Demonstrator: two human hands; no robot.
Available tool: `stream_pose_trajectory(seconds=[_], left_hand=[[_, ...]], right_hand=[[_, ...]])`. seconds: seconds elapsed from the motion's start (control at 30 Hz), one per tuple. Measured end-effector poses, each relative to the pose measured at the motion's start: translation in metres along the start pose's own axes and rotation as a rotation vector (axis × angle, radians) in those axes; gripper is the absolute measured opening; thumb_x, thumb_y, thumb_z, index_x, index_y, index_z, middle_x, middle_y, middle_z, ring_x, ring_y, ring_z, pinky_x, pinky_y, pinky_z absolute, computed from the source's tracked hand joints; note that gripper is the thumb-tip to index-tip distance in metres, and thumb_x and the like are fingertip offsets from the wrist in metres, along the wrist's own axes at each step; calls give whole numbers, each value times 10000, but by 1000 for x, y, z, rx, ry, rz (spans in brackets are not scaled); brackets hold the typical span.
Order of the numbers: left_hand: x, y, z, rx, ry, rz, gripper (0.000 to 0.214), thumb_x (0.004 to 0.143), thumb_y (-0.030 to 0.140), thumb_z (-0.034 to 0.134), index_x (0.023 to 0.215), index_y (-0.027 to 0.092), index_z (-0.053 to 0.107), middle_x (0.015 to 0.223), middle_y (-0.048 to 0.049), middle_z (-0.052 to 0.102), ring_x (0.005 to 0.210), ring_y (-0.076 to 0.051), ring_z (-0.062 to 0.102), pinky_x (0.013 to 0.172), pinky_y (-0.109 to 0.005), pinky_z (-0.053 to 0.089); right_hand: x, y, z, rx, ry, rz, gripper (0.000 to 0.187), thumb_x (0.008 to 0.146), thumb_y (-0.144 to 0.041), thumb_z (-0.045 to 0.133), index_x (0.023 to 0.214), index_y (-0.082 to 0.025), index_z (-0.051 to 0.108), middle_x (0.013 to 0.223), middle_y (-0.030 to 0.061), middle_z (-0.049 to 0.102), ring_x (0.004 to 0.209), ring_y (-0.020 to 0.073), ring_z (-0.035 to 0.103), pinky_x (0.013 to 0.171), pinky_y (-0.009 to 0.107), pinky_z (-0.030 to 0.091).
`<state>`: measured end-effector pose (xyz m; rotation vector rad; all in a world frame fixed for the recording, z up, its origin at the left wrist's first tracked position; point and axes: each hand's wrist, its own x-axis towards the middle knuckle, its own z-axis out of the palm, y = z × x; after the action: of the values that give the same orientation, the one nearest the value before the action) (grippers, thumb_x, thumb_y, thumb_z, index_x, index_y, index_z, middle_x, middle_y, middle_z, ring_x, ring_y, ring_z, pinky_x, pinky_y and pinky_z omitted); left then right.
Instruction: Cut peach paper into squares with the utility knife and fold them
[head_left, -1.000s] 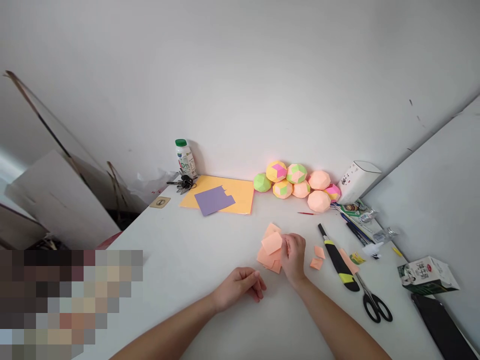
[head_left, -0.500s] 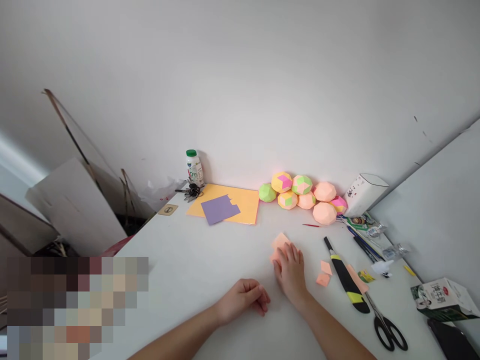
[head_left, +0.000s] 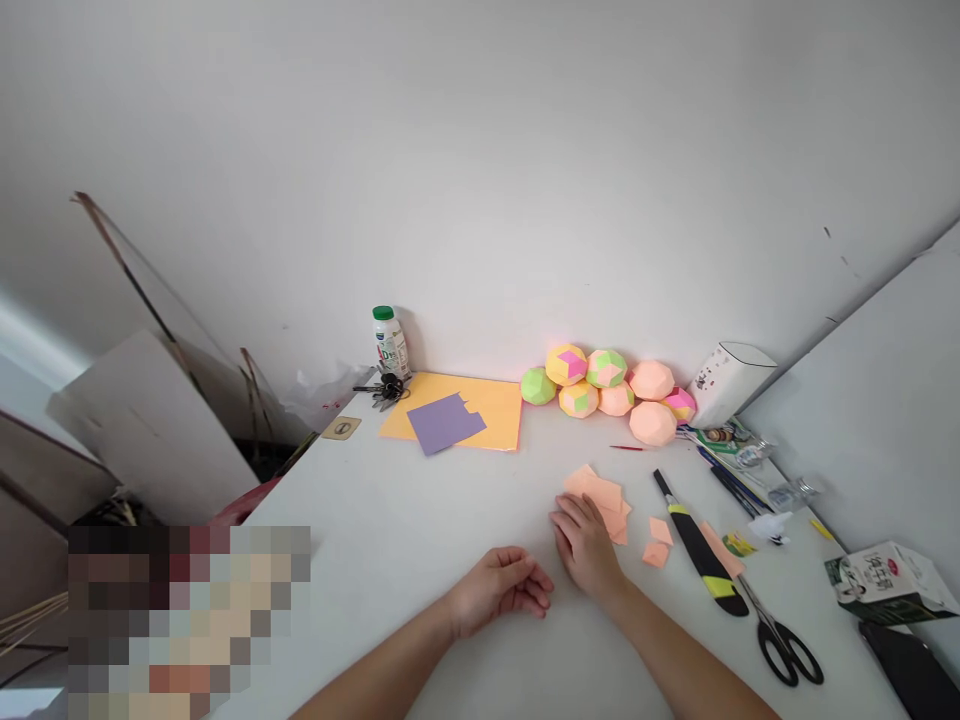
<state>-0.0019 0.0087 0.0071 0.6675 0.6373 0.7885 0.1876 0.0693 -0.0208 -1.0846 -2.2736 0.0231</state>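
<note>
Several peach paper pieces (head_left: 606, 492) lie overlapped in a loose pile on the white table. My right hand (head_left: 589, 550) rests flat at the pile's left edge, fingers stretched out and close together; whether any paper is under them is hidden. To its left, my left hand (head_left: 504, 592) lies on its side on the table, fingers loosely curled and a little apart, with nothing visible in it. Two small peach paper pieces (head_left: 657, 553) are to the right of the pile. A utility knife with a black and yellow handle (head_left: 705, 558) and black-handled scissors (head_left: 787, 650) lie further right.
Several faceted paper balls (head_left: 652, 424) are lined up against the wall. A purple sheet (head_left: 444, 424) lies on an orange sheet (head_left: 506, 428), near keys (head_left: 388, 388) and a white bottle (head_left: 390, 345). Pens (head_left: 731, 495), a carton (head_left: 885, 580) and a black phone-like object (head_left: 907, 660) stand at right.
My right hand has slid off the top of the peach pile toward its left edge, uncovering more pieces. My left hand's fingers have loosened slightly. The view has shifted a little.
</note>
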Motion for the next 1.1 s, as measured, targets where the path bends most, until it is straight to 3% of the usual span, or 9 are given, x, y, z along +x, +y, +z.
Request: stream_pose_trajectory(seconds=[0.17,0.33,0.4,0.47,0.53,0.73,0.83,0.97,1.1], left_hand=[[3,1,-6,-86,-51,-20,280,825,353,639,798,75,651,883,-143,670,735,-182,659,732,-345,520],[5,5,-9,-73,-57,-23,261,780,343,675,857,98,631,891,-142,675,760,-203,668,731,-361,524],[6,11,-14,49,72,108,308,765,400,670,832,103,623,888,-151,679,750,-213,667,733,-387,529],[7,19,-26,259,364,354,355,753,458,645,774,106,610,859,-154,681,718,-220,664,725,-405,535],[7,28,-42,314,552,477,360,769,485,594,841,132,591,890,-118,669,736,-198,652,773,-398,524],[14,41,-72,598,931,602,274,857,337,399,993,159,558,1028,-116,635,942,-217,627,875,-395,481],[43,46,-66,846,913,597,292,800,244,463,1057,157,571,1153,-131,610,1075,-237,585,934,-388,457],[97,59,-58,1175,861,563,507,711,167,562,1215,139,518,1421,-126,421,1357,-247,320,1088,-359,306],[134,66,-62,1398,935,447,587,701,281,624,1237,74,503,1436,-216,370,1376,-338,253,1121,-457,186]], right_hand=[[15,1,2,302,10,245,196,822,-135,475,875,-197,654,1094,114,623,1144,282,505,991,517,399],[102,6,36,415,-110,493,185,796,-203,599,978,-186,627,1012,70,642,838,195,623,762,353,522],[141,13,56,425,-139,646,202,832,-269,621,993,-148,615,993,70,633,846,191,619,757,363,521],[169,18,74,460,-157,773,261,903,-328,558,1090,-147,573,1063,65,608,891,177,611,772,369,526],[181,20,86,499,-151,874,284,913,-329,546,1139,-158,554,1120,71,587,939,187,604,794,380,526],[160,16,88,627,-115,1041,285,915,-319,544,1154,-164,548,1138,76,581,944,188,603,794,380,530],[139,12,81,664,-17,1048,280,917,-324,541,1139,-153,550,1087,68,597,882,170,614,745,352,541],[116,4,79,655,179,990,243,931,-316,504,1089,-139,560,920,34,628,710,126,614,639,287,532],[107,0,81,587,344,912,186,872,-206,452,959,-150,606,882,43,647,744,147,614,682,271,516]])
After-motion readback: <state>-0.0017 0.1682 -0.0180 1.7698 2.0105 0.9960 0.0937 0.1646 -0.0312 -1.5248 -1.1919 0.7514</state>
